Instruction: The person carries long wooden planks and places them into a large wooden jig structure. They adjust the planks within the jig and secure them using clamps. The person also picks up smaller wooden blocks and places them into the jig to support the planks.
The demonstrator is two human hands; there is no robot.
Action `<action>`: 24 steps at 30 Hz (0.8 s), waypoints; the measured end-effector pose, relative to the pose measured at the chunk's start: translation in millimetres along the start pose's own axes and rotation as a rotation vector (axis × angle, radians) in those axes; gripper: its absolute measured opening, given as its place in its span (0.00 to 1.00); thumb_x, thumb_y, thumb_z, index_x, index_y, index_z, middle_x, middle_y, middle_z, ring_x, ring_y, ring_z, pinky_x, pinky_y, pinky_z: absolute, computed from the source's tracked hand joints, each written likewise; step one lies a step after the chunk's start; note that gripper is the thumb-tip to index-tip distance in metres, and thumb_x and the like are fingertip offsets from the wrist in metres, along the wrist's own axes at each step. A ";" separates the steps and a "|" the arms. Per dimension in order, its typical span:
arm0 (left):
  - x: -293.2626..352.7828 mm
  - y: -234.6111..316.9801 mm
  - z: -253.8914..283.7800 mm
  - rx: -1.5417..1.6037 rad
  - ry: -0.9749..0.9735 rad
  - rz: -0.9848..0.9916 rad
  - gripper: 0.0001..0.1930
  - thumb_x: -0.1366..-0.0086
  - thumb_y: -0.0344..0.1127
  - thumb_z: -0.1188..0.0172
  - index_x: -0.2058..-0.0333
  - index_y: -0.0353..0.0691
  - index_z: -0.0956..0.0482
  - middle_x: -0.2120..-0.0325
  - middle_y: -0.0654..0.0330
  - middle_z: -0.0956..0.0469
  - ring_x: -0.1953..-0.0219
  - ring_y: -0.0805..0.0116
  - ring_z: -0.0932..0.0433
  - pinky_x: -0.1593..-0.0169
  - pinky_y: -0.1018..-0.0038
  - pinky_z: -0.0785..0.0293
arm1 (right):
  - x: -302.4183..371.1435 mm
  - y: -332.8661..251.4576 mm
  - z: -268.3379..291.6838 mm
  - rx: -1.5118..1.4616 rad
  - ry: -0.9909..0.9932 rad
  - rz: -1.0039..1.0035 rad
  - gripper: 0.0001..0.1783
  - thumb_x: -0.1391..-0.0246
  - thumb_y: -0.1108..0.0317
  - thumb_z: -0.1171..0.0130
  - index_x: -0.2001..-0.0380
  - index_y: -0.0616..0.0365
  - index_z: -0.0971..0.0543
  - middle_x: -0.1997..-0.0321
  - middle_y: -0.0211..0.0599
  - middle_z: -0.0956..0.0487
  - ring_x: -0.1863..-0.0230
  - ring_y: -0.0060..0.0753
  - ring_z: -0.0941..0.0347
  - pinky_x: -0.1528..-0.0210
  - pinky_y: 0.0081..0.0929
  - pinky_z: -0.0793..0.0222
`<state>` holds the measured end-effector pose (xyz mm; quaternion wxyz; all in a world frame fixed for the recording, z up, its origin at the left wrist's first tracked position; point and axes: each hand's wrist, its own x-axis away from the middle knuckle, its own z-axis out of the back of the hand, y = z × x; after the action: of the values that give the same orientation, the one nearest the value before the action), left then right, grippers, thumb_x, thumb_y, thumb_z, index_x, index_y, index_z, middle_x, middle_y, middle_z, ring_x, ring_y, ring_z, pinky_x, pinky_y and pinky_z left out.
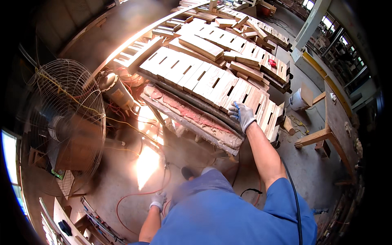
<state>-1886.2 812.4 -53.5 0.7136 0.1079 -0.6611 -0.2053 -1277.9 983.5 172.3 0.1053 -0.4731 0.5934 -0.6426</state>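
Boards (208, 87), slotted, lay in a row, right hand (242, 115) at their near edge, left hand (158, 200) low, both grips indeterminable; any uneven push risked skewing them.

Hazy left-side glare, bent dark rim

So the right arm (264, 153) is stretched way out in front, elbow only a little bent, bare from the short sleeve down. The right hand (242, 115) is gloved, palm down as far as I can tell, with the fingers (233, 109) loosely bent and pointing off to the left. Left forearm (150, 227) hangs much lower and closer in, and the gloved left hand (158, 200) looks kinda curled, but it's too small and hazy to be sure.
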 end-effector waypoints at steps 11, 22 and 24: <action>-23.0 56.9 9.0 -1.279 -0.063 -0.272 0.13 0.20 0.42 0.47 0.46 0.47 0.20 0.60 0.62 0.15 0.57 0.68 0.16 0.55 0.71 0.21 | -154.2 -66.8 -53.0 0.484 0.088 0.279 0.22 0.35 0.56 0.30 0.48 0.62 0.16 0.55 0.41 0.12 0.59 0.32 0.15 0.58 0.30 0.18; -9.6 97.2 -33.4 -1.068 0.188 -0.320 0.22 0.30 0.35 0.42 0.38 0.53 0.20 0.52 0.46 0.16 0.52 0.45 0.17 0.47 0.50 0.20 | -327.4 -172.9 -136.6 1.437 0.162 0.430 0.60 0.56 0.39 0.21 0.25 0.57 0.34 0.21 0.55 0.37 0.21 0.55 0.41 0.20 0.43 0.42; -13.0 75.3 -27.8 -1.360 0.298 -0.718 0.22 0.31 0.33 0.42 0.39 0.56 0.20 0.54 0.47 0.16 0.54 0.44 0.17 0.48 0.48 0.20 | -348.9 -180.0 -153.2 1.562 0.110 0.380 0.63 0.58 0.36 0.20 0.24 0.55 0.36 0.19 0.53 0.40 0.19 0.53 0.45 0.19 0.44 0.46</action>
<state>-1848.0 882.0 -36.0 0.5938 -0.1193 -0.2121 -0.7669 -1128.4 1377.4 182.2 0.4836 -0.1215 0.0475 -0.8655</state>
